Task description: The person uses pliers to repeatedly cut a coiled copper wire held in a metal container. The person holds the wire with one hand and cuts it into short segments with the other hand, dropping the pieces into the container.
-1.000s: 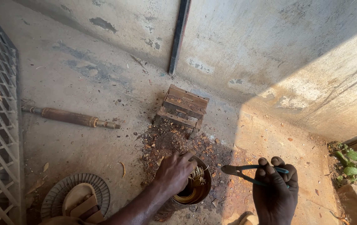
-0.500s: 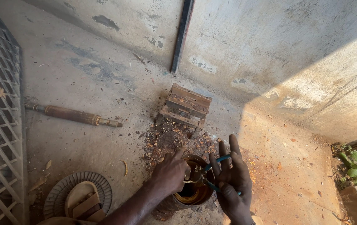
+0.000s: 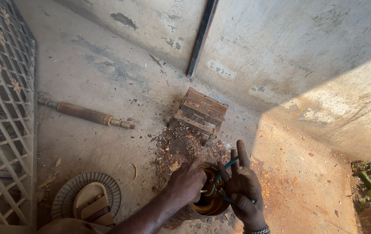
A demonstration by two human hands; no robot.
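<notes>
Motor stator (image 3: 207,203), a round rusty housing with copper windings inside, sits on the concrete floor (image 3: 107,86). Left hand (image 3: 187,182) is clamped over its rim; right hand (image 3: 242,188) grips blue-handled pliers (image 3: 224,182) at the windings. Judged heavy and rigid, best held by the outer shell. Debris (image 3: 181,149), wooden stool (image 3: 200,113) and shaft (image 3: 86,113) lie beyond.

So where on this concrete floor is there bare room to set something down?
Bare concrete lies between the rusty metal rod and the white lattice gate, and right of the right hand in sunlight. Crowded: debris between the small wooden block and left hand.
</notes>
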